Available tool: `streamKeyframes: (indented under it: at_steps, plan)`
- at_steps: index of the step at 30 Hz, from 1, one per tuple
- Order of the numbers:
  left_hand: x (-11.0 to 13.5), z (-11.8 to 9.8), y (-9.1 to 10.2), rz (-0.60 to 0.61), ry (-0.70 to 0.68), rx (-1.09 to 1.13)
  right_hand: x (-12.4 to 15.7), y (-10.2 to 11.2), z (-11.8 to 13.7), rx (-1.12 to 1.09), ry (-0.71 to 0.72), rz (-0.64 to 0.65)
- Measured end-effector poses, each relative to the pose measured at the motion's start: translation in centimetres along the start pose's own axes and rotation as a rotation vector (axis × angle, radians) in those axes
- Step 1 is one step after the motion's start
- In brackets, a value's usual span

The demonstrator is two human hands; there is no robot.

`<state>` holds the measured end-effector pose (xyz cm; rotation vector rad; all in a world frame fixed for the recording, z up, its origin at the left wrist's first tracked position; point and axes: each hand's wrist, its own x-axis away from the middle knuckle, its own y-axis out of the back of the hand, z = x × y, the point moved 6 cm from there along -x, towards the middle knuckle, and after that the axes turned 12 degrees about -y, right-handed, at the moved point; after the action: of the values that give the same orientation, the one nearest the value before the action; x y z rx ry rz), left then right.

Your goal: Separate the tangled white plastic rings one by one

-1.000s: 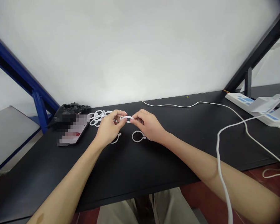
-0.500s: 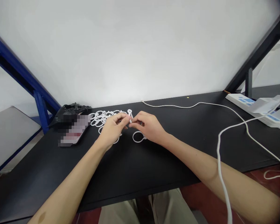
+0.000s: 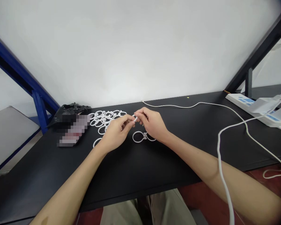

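My left hand (image 3: 117, 132) and my right hand (image 3: 154, 123) meet above the middle of the black table. Both pinch a white plastic ring (image 3: 135, 119) between thumb and fingertips; most of it is hidden by the fingers. Just below my right hand lie two white rings (image 3: 145, 136), touching at their knobbed ends, one partly covered by that hand. Left of my left hand is a loose pile of several similar rings (image 3: 107, 119). A single ring (image 3: 94, 143) shows in part beside my left wrist.
A phone-like flat object (image 3: 76, 132), blurred out, lies at the left before a crumpled black plastic bag (image 3: 73, 108). A white cable (image 3: 221, 147) loops across the right side, passing over my right forearm. White devices with blue labels (image 3: 247, 101) stand at the far right. A white wall (image 3: 140, 56) rises behind.
The ring between my hands has turned from upright to slanted, and my hands have shifted slightly right. More of the second ring under my right hand now shows.
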<state>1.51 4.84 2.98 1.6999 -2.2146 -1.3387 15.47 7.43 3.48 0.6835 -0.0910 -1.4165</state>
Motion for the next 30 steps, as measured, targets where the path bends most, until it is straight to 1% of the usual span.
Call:
streamKeyframes:
  at_steps: [6,9,12,14,16,18,20,22,23,25,27,30]
  plan:
    - [0.0,-0.6,-0.5,0.063,-0.03,-0.059,-0.1,0.0,0.2,0.006,0.002,0.043]
    - [0.0,-0.8,-0.4,0.068,-0.062,-0.07,0.0,-0.1,0.3,-0.035,0.011,0.048]
    - [-0.2,-0.5,0.2,0.03,-0.082,-0.108,0.1,-0.1,0.2,-0.081,0.001,0.032]
    - [-0.3,0.1,1.3,-0.053,-0.077,-0.191,0.1,-0.1,0.0,-0.067,-0.025,0.026]
    - [-0.2,1.0,2.8,-0.18,-0.047,-0.333,0.1,-0.2,0.0,0.052,0.001,0.058]
    - [0.1,2.1,4.5,-0.287,0.013,-0.499,0.2,-0.6,0.2,0.251,0.103,0.159]
    - [0.6,3.5,5.7,-0.32,0.095,-0.633,0.4,-1.0,0.0,0.417,0.191,0.303]
    - [1.0,4.9,6.5,-0.3,0.174,-0.717,0.5,-1.2,-0.6,0.495,0.204,0.403]
    - [1.3,5.4,6.6,-0.281,0.2,-0.748,0.5,-1.3,-0.9,0.511,0.2,0.426]
    - [1.6,6.3,6.6,-0.235,0.236,-0.777,0.6,-1.4,-1.0,0.518,0.202,0.443]
    - [1.7,6.7,6.5,-0.205,0.257,-0.79,0.6,-1.6,-0.9,0.494,0.195,0.429]
    - [1.6,6.1,6.3,-0.24,0.248,-0.813,0.6,-1.7,-0.7,0.411,0.113,0.359]
